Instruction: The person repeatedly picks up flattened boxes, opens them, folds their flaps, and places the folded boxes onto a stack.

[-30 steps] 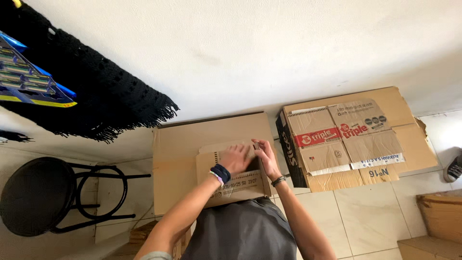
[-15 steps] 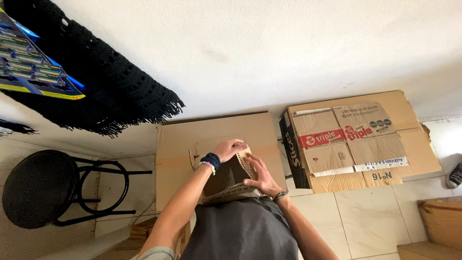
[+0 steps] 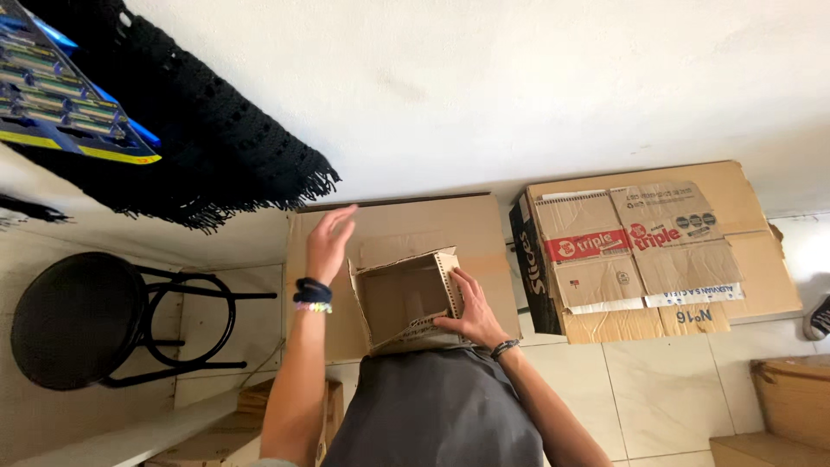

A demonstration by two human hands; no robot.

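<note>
A small open cardboard box [image 3: 399,298] is held in front of my grey shirt, its opening toward the camera and nothing visible inside. My right hand [image 3: 471,310] grips its right wall, fingers over the notched edge. My left hand [image 3: 327,244] is lifted off the box to its upper left, fingers spread, holding nothing; a dark band and a beaded bracelet circle that wrist. Behind the small box lies a large flat brown carton [image 3: 393,227].
A second carton [image 3: 640,251] with folded printed flaps sits to the right on the tiled floor. A black round stool [image 3: 78,318] stands at left. A black fringed cloth [image 3: 216,147] and a blue card of packets [image 3: 60,104] hang upper left. More cardboard [image 3: 791,402] lies lower right.
Both hands were pressed on the small box's closed flaps; now the box is open, my left hand has lifted away to the left and my right hand holds the right wall.
</note>
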